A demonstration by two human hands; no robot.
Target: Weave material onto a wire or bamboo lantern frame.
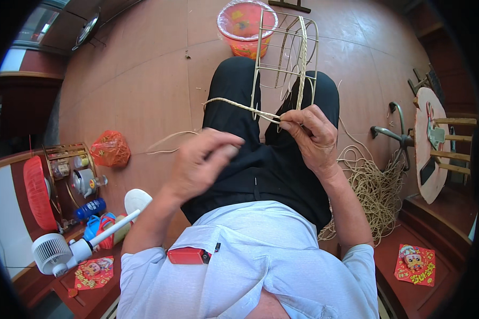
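A tan tiled floor [143, 80] spreads below the seated person, with a loose heap of pale cane strands [375, 194] to the right. A pale wire-like basket frame [285, 58] stands upright on the black-trousered knees. The right hand [311, 135] pinches a flat pale cane strip [234, 104] at the frame's lower edge. The left hand [199, 162] hovers near, fingers loosely curled, holding nothing visible.
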